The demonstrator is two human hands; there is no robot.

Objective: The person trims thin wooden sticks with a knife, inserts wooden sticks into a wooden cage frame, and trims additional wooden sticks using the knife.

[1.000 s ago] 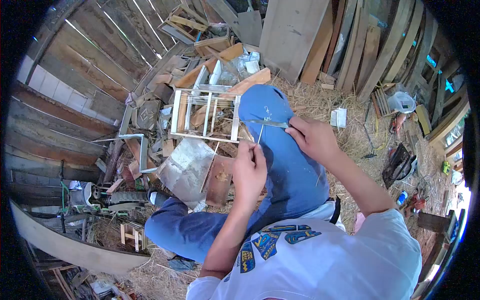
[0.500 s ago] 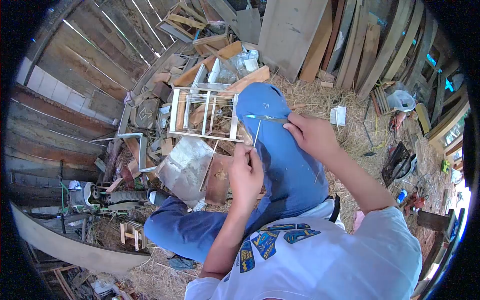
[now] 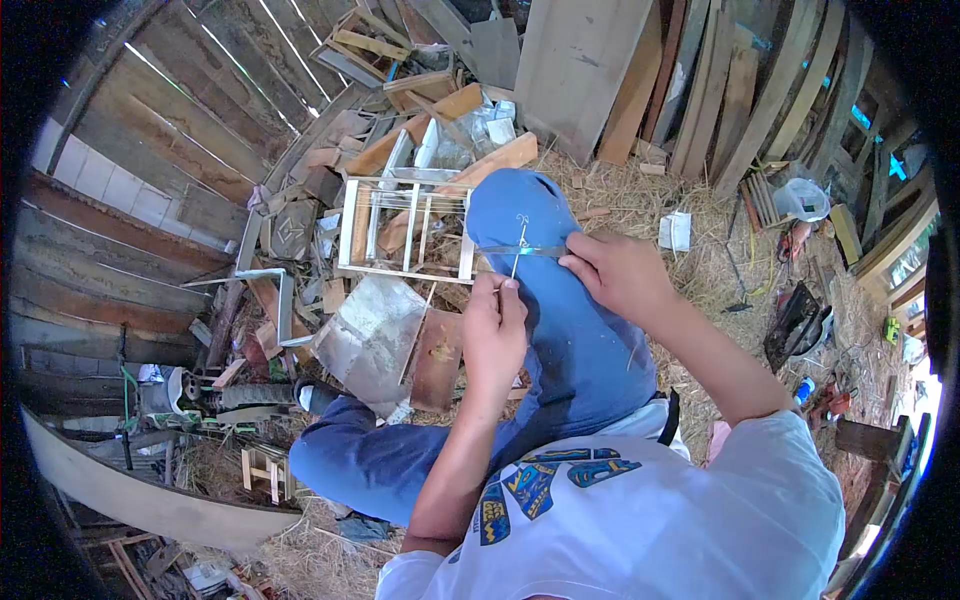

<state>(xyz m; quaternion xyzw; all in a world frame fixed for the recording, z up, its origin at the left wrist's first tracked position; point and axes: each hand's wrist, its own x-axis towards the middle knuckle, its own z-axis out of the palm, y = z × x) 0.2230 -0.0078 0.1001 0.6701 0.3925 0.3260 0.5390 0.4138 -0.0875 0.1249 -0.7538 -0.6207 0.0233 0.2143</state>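
Note:
Over my raised knee in blue trousers point(image 3: 560, 330), my right hand point(image 3: 620, 278) grips one end of a thin metal blade point(image 3: 522, 250), which lies across the knee. Pinched in my left hand point(image 3: 495, 305) is a thin pale stick point(image 3: 515, 265), its upper end touching or very near the blade. Small pale shavings point(image 3: 523, 225) rest on the cloth just beyond the blade. A small frame of pale wooden strips point(image 3: 408, 272) stands just left of the knee.
Metal sheet point(image 3: 372, 335) and a brown board point(image 3: 437, 360) lie left of my knee. Scrap wood point(image 3: 430, 95) is heaped ahead. Planks point(image 3: 715, 95) lean at the back right. A clear plastic container point(image 3: 803, 200) and a black object point(image 3: 795, 325) sit on the straw-covered ground at right.
The blade has shifted down the knee towards my left hand, and less of the stick shows above my fingers. Both hands keep their hold.

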